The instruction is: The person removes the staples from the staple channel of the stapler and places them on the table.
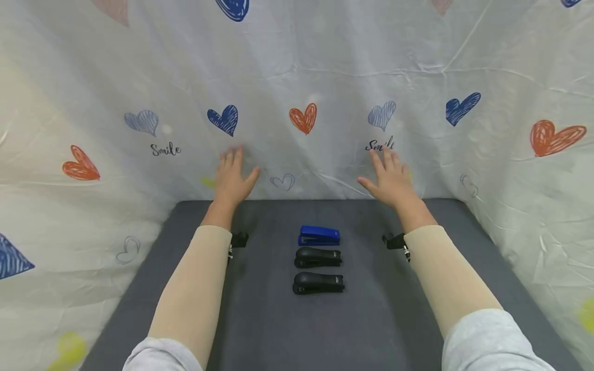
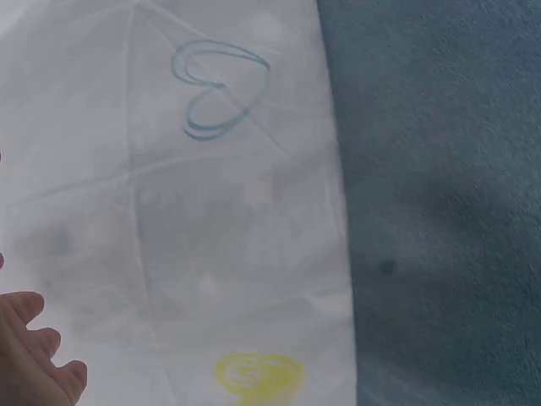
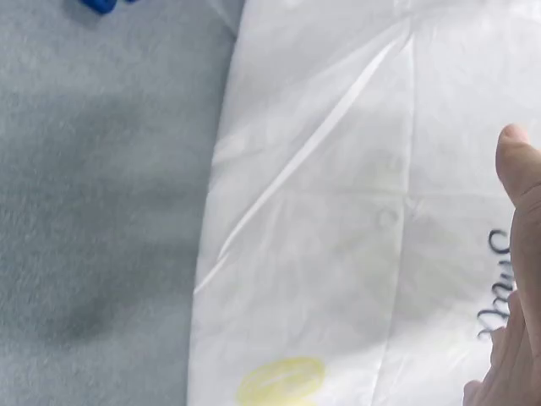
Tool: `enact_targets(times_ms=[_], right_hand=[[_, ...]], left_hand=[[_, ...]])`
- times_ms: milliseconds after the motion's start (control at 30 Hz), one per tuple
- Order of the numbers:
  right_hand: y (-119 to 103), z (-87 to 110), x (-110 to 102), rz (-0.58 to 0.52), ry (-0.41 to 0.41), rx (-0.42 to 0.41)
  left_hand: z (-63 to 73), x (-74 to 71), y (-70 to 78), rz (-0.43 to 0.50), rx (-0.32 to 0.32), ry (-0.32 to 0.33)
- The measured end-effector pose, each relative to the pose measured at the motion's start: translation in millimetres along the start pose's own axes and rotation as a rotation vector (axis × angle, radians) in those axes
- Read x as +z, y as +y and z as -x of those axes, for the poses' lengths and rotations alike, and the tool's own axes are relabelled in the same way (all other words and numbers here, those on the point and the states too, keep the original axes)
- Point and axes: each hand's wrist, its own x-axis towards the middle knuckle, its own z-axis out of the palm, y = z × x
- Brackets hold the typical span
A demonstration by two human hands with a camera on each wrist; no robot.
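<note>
Three staplers lie in a column on the dark grey table point(image 1: 274, 319). Farthest back is a blue stapler point(image 1: 319, 235); in front of it is a black stapler point(image 1: 318, 257), and nearest me another black stapler point(image 1: 318, 283). My left hand point(image 1: 231, 178) is held out beyond them to the left, fingers extended and thumb spread, holding nothing. On the other side my right hand point(image 1: 391, 178) reaches out the same way, also holding nothing. Part of the blue stapler point(image 3: 100, 4) shows at the top of the right wrist view. Both hands are apart from the staplers.
A white sheet point(image 1: 334, 62) printed with hearts and the word Smile hangs behind the table and along both sides. A dark wrist strap point(image 1: 240, 239) is on the left arm, and a similar strap point(image 1: 394, 241) on the right.
</note>
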Motion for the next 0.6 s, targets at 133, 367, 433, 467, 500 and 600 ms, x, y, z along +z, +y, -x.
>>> enact_targets(times_ms=[133,367,433,467,500,600], right_hand=[[-6,4.3,2,-0.031,0.033,-0.034],[-14,14.3,11,-0.13,0.106,-0.081],[-16,18.4,13,-0.157,0.121,-0.092],[-18,20.1,15,-0.167,0.13,-0.1],[-19,21.8,17,-0.177,0.137,-0.105],[-23,24.9,20,-0.216,0.159,-0.127]], left_hand=[[4.8,1.8,5.3,0.081,0.039,0.075],[21.5,8.6,17.6,0.349,0.098,0.135],[28.1,11.9,20.9,0.445,0.101,0.111],[31.6,13.7,22.3,0.485,0.104,0.101],[35.1,15.1,24.1,0.516,0.104,0.091],[48.5,13.9,32.8,0.612,0.105,0.055]])
